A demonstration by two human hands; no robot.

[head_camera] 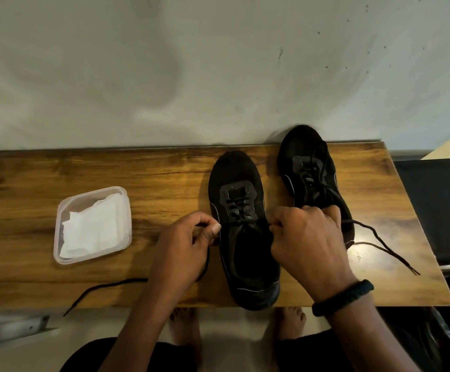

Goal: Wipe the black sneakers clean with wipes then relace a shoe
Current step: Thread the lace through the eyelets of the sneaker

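Note:
Two black sneakers stand on a wooden table (pixel 151 173), toes pointing away from me. The nearer sneaker (pixel 241 264) is between my hands. My left hand (pixel 183 248) pinches one end of its black lace (pixel 103 287) at the shoe's left side; that lace trails left over the table's front edge. My right hand (pixel 307 237) pinches the other lace end at the shoe's right side. The farther sneaker (pixel 307 162) stands at the right, partly behind my right hand, and its loose laces (pixel 385 245) trail right across the table.
A clear plastic tub (pixel 60 245) holding white wipes (pixel 92 226) sits on the table's left part. A grey wall rises right behind the table. Dark objects lie beyond the table's right edge. My bare feet show below the front edge.

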